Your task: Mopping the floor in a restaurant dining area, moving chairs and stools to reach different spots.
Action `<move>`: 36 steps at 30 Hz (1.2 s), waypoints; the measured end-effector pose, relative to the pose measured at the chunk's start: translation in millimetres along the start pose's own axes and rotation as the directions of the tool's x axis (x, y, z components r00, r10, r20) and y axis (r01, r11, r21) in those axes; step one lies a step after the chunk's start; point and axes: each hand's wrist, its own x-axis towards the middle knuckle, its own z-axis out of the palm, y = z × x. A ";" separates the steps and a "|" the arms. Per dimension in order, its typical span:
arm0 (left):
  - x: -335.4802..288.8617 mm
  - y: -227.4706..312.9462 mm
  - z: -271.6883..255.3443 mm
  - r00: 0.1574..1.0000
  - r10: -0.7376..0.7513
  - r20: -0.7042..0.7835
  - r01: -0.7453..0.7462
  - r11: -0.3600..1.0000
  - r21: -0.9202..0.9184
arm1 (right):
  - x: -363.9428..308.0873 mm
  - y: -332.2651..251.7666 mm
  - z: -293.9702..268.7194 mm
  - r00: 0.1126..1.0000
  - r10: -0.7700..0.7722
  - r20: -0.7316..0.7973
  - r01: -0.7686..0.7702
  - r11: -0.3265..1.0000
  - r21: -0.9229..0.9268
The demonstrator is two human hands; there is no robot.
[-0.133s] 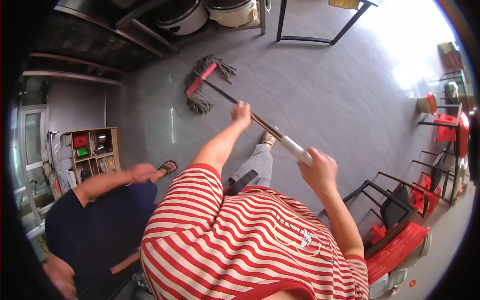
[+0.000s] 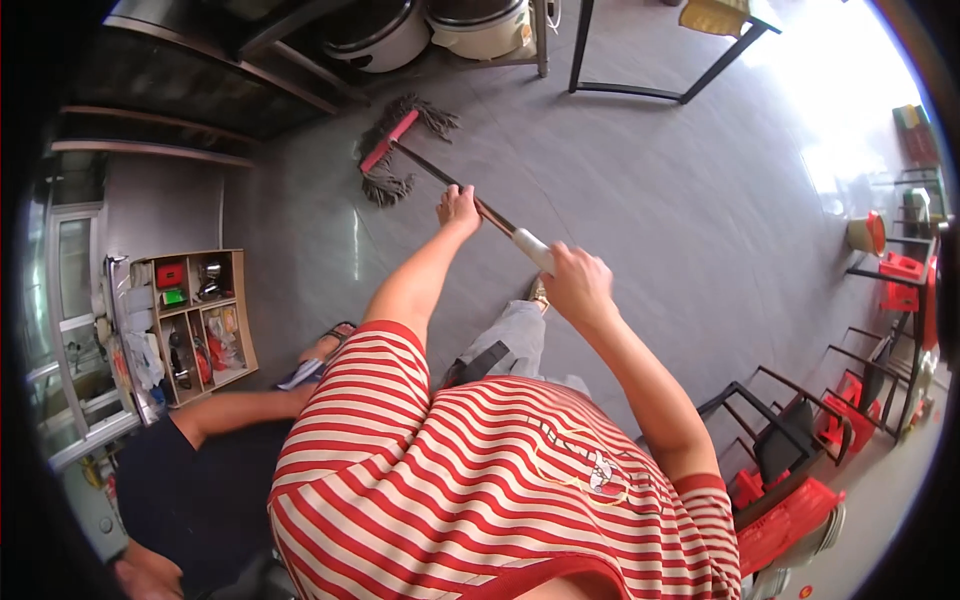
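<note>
A string mop (image 2: 390,141) with a pink-red head clamp and grey strands lies on the grey floor, its strands spread near the dark shelving. My left hand (image 2: 460,210) is wrapped round the lower part of its dark metal pole. Farther up, my right hand (image 2: 580,283) grips the pole by its white sleeve, close to the handle end. The pole slants from the mop head at the upper left down toward my right side. The very tip of the handle is hidden by my right hand.
Another person in dark clothes (image 2: 200,490) is bent low at my left. Beside them stands a compartment shelf (image 2: 250,335). White rice cookers (image 2: 480,30) sit on a rack ahead. A black-framed table (image 2: 630,92) is at the far side; chairs (image 2: 790,440) and red stools line the right.
Both hands and the mop have shifted left and slightly away from me, the right hand most. The other person's arm has dropped lower, behind my left sleeve.
</note>
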 end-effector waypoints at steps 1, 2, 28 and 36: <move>0.1 -9.0 -6.7 0.998 0.026 0.059 -0.026 1.000 -0.005 | 15.1 -4.4 14.5 1.000 0.000 0.026 0.000 1.000 0.020; -5.9 -19.9 -7.4 0.997 0.007 0.078 -0.009 1.000 0.017 | 27.0 -10.1 32.1 0.989 -0.028 0.142 0.016 0.996 0.090; 19.5 138.2 -3.3 0.846 0.525 0.094 -0.459 0.806 -0.374 | 118.7 118.4 -191.7 0.877 0.031 0.480 -0.073 0.995 0.068; 148.2 -36.2 -78.5 0.939 0.086 0.334 0.025 0.949 -0.314 | 280.7 -34.5 -85.3 0.841 -0.107 0.530 0.042 0.990 0.133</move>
